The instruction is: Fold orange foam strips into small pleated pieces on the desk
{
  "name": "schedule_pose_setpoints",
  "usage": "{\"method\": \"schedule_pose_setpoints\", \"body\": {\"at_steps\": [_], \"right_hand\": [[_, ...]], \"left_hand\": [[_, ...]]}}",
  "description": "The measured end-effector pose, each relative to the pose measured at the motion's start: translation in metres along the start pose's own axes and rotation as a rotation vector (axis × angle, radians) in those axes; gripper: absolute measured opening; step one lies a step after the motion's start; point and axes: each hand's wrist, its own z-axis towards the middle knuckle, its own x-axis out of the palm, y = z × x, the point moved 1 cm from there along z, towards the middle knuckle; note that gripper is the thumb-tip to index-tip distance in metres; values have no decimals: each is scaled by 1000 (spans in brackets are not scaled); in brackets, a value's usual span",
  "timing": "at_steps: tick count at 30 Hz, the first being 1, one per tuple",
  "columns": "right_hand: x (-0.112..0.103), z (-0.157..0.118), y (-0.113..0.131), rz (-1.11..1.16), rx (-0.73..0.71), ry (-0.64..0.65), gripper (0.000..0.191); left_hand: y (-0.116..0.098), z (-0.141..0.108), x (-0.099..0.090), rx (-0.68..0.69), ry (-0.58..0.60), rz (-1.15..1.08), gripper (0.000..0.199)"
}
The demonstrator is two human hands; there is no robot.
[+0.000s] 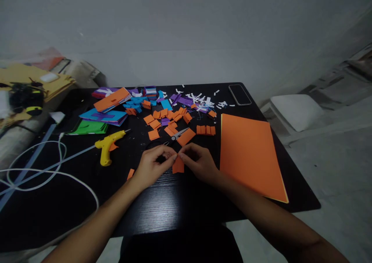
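Between both hands hangs a small folded orange paper piece (178, 165), pinched at its top edge. My left hand (155, 163) grips its left side with thumb and finger; my right hand (200, 163) pinches the right side, the fingertips nearly touching. Just beyond the hands lie grey-bladed scissors (174, 137), partly under an orange paper strip (186, 136). Several folded orange pieces (153, 134) are scattered past them, and a row of orange folded pieces (205, 130) sits to the right.
A yellow glue gun (108, 146) with a cable lies at left, near green (90, 127) and blue (104, 116) paper stacks. Large orange sheets (250, 154) cover the right side. A phone (240, 95) and white scraps (200, 100) lie at the back of the black table (162, 212).
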Motion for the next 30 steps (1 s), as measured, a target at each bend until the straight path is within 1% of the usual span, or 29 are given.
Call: {"method": "schedule_pose_setpoints", "body": {"at_steps": [6,10,13,15,17,19,22,25,30], "right_hand": [[0,-1,-1,-73,-42,13,11],[-5,2,-2,-103,-42,-9,8],[-8,6,-3,-11,-6,-32,11],[-8,6,-4,74,18,-28,15],[-7,6,-4,107,28,-5,17],[-4,4,-4,84,28,22,17],[-1,3,-5,44,24,30,16],[-1,3,-6,49,28,3,16],[-3,5,-7,54,37,-90,21]], "left_hand": [[-2,1,1,-49,17,-47,12],[-1,3,-2,-118,11,-104,14],[1,6,-8,-168,-33,-138,16],[1,7,-10,-180,-39,-152,16],[1,7,-9,-185,-21,-168,16],[1,6,-6,-189,10,-186,16],[0,4,-1,-186,43,-209,16],[1,4,0,-199,48,-231,17],[4,5,2,-249,86,-277,20]]}}
